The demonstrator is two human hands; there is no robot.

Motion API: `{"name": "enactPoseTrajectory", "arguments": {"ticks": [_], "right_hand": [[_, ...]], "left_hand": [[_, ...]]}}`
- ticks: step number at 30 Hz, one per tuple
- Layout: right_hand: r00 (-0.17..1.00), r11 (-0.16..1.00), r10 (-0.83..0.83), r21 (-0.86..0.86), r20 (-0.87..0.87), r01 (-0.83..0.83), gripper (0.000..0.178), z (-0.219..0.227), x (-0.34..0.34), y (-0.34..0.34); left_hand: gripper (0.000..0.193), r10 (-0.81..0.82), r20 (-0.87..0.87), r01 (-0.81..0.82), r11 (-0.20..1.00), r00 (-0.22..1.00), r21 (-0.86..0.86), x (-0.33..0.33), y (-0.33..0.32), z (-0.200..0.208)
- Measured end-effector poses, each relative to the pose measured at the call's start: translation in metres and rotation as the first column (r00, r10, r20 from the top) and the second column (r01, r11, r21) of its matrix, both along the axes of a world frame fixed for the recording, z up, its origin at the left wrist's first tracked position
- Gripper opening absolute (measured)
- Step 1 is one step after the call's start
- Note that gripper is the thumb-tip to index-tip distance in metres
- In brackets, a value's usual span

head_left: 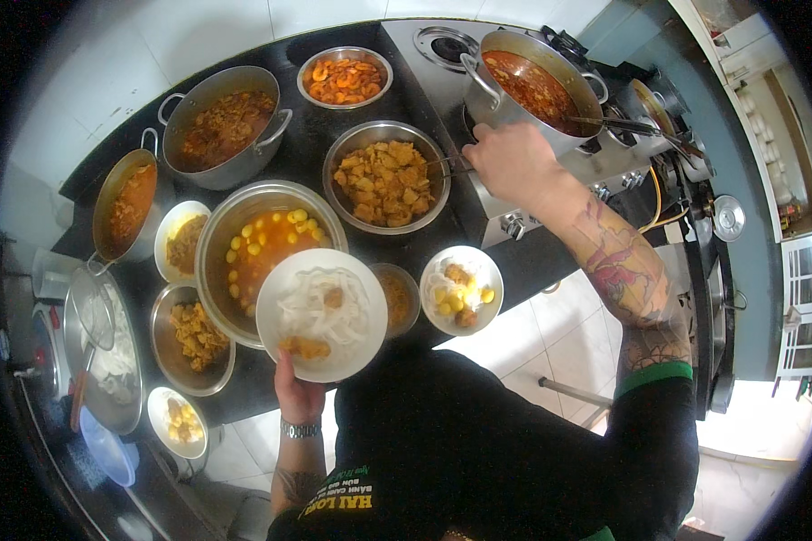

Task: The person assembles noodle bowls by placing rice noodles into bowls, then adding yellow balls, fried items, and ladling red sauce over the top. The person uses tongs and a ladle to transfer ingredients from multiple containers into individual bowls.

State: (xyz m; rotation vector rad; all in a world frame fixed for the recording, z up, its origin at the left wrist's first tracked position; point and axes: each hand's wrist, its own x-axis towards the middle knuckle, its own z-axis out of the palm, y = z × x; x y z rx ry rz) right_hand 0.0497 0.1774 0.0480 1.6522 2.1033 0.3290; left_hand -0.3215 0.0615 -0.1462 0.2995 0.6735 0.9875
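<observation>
My left hand (299, 388) is closed on the rim of a white bowl (376, 311); wide white noodles (311, 298) and a couple of brown pieces (305, 347) lie in it. Closed round the thin metal handle of a utensil (460, 170), my right hand (512, 162) is just right of a steel bowl (336, 203) of yellow-brown chunks (386, 180). The utensil's end reaches into those chunks, so I cannot tell its kind. Partly behind the held bowl stands a wide steel pot (209, 302) of orange broth with small pale yellow eggs.
A white bowl (498, 311) of noodles and eggs stands at the counter's front edge. Behind are a steel bowl of shrimp (343, 83) and a large stew pot (198, 171). Another pot (501, 117), with a ladle (609, 123), sits on the stove. A tray of noodles (117, 361) lies left.
</observation>
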Motion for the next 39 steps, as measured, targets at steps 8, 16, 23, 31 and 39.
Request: {"name": "enactPoseTrajectory", "arguments": {"ticks": [8,16,23,31,39], "right_hand": [[0.994,0.993,-0.066,0.089,-0.082,0.073,0.017,-0.011,0.006,0.007],[0.986,0.972,-0.147,0.174,-0.083,0.159,0.019,0.002,0.006,0.003],[0.982,0.985,-0.146,0.073,-0.123,0.156,0.019,-0.012,-0.003,0.005],[0.957,0.955,-0.288,-0.059,0.035,0.29,0.02,0.005,-0.006,0.005],[0.973,0.993,-0.088,0.057,-0.212,0.102,0.032,-0.023,-0.019,0.001]], "left_hand": [[0.064,0.033,-0.008,-0.033,0.999,0.999,0.008,0.0,-0.001,-0.004],[0.063,0.032,0.008,-0.032,0.999,0.999,0.01,0.001,0.0,0.001],[0.063,0.054,-0.006,-0.054,0.999,0.999,0.009,0.001,-0.001,-0.001],[0.063,0.051,0.003,-0.051,0.999,0.999,-0.005,-0.004,-0.004,-0.003],[0.061,0.044,-0.018,-0.044,0.999,0.999,-0.001,-0.001,-0.004,0.004]]}}
